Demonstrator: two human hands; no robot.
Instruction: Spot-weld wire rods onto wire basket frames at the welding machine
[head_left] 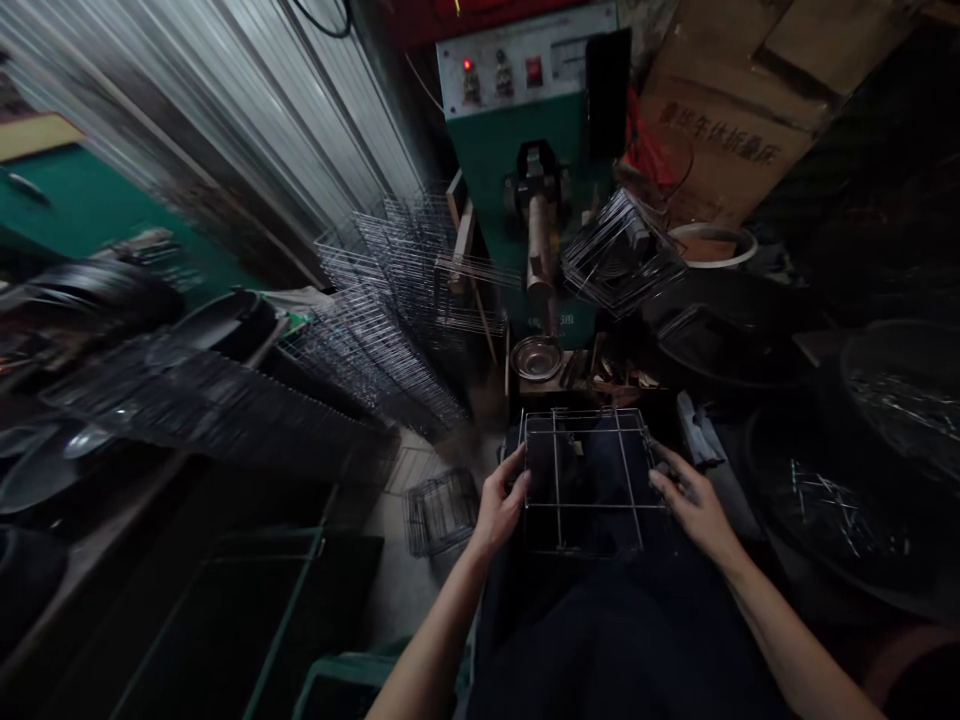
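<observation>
A rectangular wire frame (592, 507) with thin metal bars is held level over my lap. My left hand (501, 500) pinches its left side between thumb and fingers. On the opposite side my right hand (694, 505) grips the frame's right edge the same way. Just beyond the frame stands a green machine (487, 150) with a metal arm (538, 240) pointing down. Below that arm sits a small round metal dish (535, 357).
Stacked wire racks (382, 350) rise at the left, and more wire frames (442, 510) lie on the floor. Wire baskets (622, 255) hang right of the machine arm. Dark basins with loose metal rods (832, 505) stand at the right. A cardboard box (720, 130) leans behind.
</observation>
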